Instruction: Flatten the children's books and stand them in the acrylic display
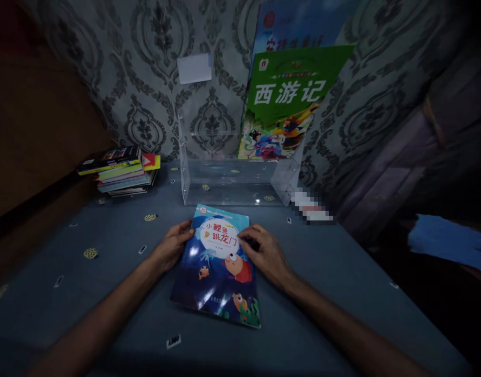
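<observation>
A blue picture book (214,288) with orange fish on its cover lies front up, slightly turned, between my hands. My left hand (172,245) grips its upper left edge, the thumb over the cover and the other fingers partly hidden beneath. On the right edge, my right hand (267,252) pinches the book, thumb and forefinger meeting at the cover's rim. Just beyond the book stands a clear acrylic rack (224,195). A green book (281,112) leans upright in the rack's right part, with a blue book (299,26) showing behind it.
A stack of books (124,175) sits at the back left of the cloth-covered surface (118,309). A blurred-out white item (311,207) lies right of the rack. A white card (194,68) is at the patterned wall, and a blue cloth (450,241) is at far right.
</observation>
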The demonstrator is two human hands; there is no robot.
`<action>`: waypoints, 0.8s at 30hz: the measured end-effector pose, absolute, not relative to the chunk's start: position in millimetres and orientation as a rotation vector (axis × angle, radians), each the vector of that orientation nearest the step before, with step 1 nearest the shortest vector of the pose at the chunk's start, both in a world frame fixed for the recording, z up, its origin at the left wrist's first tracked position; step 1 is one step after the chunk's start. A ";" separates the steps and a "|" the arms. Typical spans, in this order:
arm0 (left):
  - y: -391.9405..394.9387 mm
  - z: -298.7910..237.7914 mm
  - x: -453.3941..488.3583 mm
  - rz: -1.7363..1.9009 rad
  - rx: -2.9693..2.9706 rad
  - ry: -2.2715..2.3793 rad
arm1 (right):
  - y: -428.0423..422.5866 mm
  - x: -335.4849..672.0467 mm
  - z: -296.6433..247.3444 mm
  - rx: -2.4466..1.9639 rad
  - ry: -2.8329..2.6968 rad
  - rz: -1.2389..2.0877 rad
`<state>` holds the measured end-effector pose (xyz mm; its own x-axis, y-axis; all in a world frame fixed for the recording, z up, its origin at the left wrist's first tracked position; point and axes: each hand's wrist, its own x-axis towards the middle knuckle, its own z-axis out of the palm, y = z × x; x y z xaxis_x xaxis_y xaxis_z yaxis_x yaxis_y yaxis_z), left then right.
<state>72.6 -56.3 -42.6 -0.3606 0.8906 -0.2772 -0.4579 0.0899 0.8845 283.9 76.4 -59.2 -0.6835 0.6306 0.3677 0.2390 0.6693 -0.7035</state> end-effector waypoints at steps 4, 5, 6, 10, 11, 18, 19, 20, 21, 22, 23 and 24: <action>-56.0 -40.1 73.1 1.615 0.338 1.216 | 74.9 284.2 -58.0 -0.648 -2.264 0.905; -55.6 -40.1 73.1 1.628 0.300 1.212 | 74.5 284.3 -57.8 -0.637 -2.257 0.924; -55.1 -40.3 73.0 1.636 0.271 1.204 | 74.4 284.4 -57.7 -0.627 -2.249 0.944; -53.8 -41.4 72.6 1.669 0.207 1.195 | 74.9 285.0 -58.2 -0.616 -2.203 1.029; -53.8 -41.1 72.7 1.675 0.201 1.207 | 74.8 285.1 -58.2 -0.633 -2.183 1.059; -48.6 -7.1 72.9 1.633 0.532 1.261 | 71.3 280.7 -41.2 -0.777 -1.823 1.754; -46.9 3.7 71.6 1.647 0.652 1.276 | 72.8 279.3 -34.6 -0.778 -1.721 1.844; -45.3 16.0 69.9 1.662 0.789 1.288 | 75.3 277.7 -26.9 -0.770 -1.623 1.918; -44.4 29.6 68.3 1.680 0.949 1.313 | 78.7 275.8 -18.4 -0.750 -1.544 1.988; -44.5 44.1 67.2 1.694 1.123 1.355 | 82.6 274.0 -9.6 -0.710 -1.489 2.047; -45.9 58.9 67.0 1.682 1.300 1.403 | 86.9 272.3 -1.0 -0.657 -1.449 2.092; -48.9 73.1 68.3 1.638 1.488 1.453 | 91.2 270.8 6.7 -0.598 -1.430 2.124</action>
<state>68.3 -48.9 73.1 -0.2864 0.8736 0.3935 0.2868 -0.3137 0.9052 270.8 91.2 6.7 -0.7751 0.6270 -0.0774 -0.1643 -0.3183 -0.9336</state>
